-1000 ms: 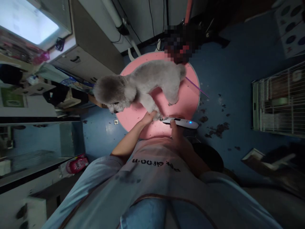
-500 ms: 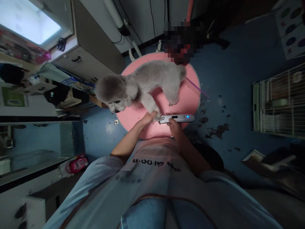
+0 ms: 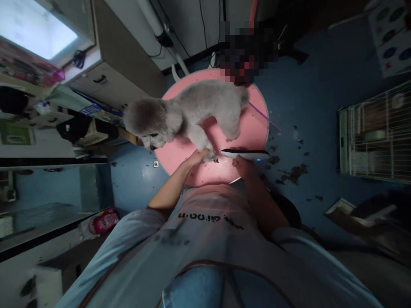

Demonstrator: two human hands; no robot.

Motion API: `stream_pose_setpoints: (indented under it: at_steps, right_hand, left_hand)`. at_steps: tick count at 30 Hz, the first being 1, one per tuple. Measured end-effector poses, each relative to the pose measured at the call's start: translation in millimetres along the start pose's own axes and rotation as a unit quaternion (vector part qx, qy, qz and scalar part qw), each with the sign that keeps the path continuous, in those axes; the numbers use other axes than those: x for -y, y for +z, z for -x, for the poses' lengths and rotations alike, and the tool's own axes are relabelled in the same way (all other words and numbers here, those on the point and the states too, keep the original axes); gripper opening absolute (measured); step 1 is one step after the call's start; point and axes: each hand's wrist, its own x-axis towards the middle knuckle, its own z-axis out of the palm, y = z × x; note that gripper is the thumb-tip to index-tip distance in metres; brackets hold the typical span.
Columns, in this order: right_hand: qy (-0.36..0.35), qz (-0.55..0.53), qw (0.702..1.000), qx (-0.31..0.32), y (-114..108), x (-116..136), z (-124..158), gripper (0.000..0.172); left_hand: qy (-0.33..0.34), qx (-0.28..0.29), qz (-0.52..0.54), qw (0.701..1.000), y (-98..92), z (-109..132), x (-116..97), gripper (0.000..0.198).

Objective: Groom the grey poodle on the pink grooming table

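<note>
A grey curly-coated dog (image 3: 205,100) stands on a round pink table (image 3: 205,175), its head to the left and lowered. My left hand (image 3: 197,158) is closed around the lower part of one of its front legs, with the paw (image 3: 212,156) poking out to the right. In my right hand (image 3: 240,164) is a white and black hair clipper (image 3: 245,154) with a lit blue light. The clipper is turned on its side, and its tip is a short gap away from the paw. Dark hair clippings lie by the paw.
Behind the dog's rear is a blurred-out dark shape (image 3: 247,53). A purple comb (image 3: 265,116) juts over the table's right edge. Cut hair (image 3: 293,174) litters the blue floor. A wire cage (image 3: 375,132) stands right, a cabinet (image 3: 122,64) at the upper left.
The clipper has drawn back to the right from the paw and rolled, so its dark side now faces up. My left hand still holds the leg, almost unmoved.
</note>
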Motion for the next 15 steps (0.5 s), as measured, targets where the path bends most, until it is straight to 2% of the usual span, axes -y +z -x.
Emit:
stream_pose_setpoints:
  at_steps: [2, 5, 6, 10, 15]
  right_hand:
    - [-0.025, 0.006, 0.999, 0.034, 4, 6, -2, 0.027]
    - [-0.048, 0.031, 0.990, 0.126, 8, 15, -2, 0.031]
    - [-0.052, 0.033, 0.989, 0.135, 8, 18, -1, 0.030]
    - [-0.068, 0.014, 0.993, 0.100, 13, 20, 0, 0.030]
    - [-0.061, 0.007, 0.989, 0.132, 21, 23, 1, 0.034]
  left_hand:
    - [-0.006, -0.002, -0.008, 1.000, -0.3, 0, 0, 0.018]
    - [-0.002, -0.008, -0.013, 1.000, -0.2, 1, -2, 0.018]
    - [0.000, -0.008, -0.011, 1.000, 0.1, 2, -3, 0.018]
    - [-0.006, -0.022, -0.008, 1.000, 2.6, 6, -11, 0.017]
    - [-0.016, -0.045, -0.005, 0.999, 6.2, 10, -20, 0.018]
